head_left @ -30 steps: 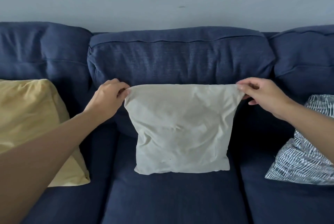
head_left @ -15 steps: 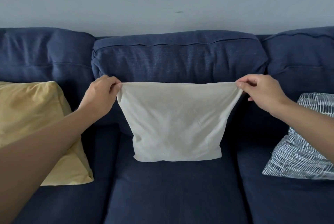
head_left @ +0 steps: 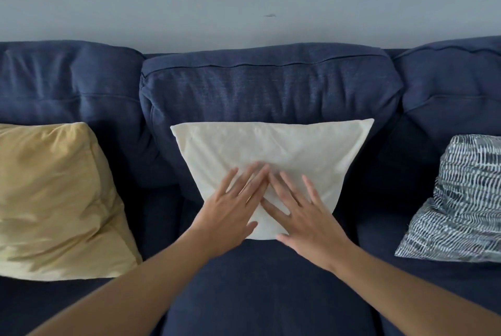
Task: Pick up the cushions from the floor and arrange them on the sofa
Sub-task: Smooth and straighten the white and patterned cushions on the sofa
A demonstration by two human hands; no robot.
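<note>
Now both hands, left hand point(head_left: 233, 207) and right hand point(head_left: 303, 216), press flat with fingers spread, grip apart, on the cream cushion point(head_left: 273, 151) leaning against the sofa point(head_left: 271, 86) back.

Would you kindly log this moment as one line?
left hand flat on cream cushion | right hand flat too | cushion against sofa backrest

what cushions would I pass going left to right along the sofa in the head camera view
Yellow cushion → white cushion in the middle, with the left hand and right hand lying flat on it → blue-and-white patterned cushion.
</note>
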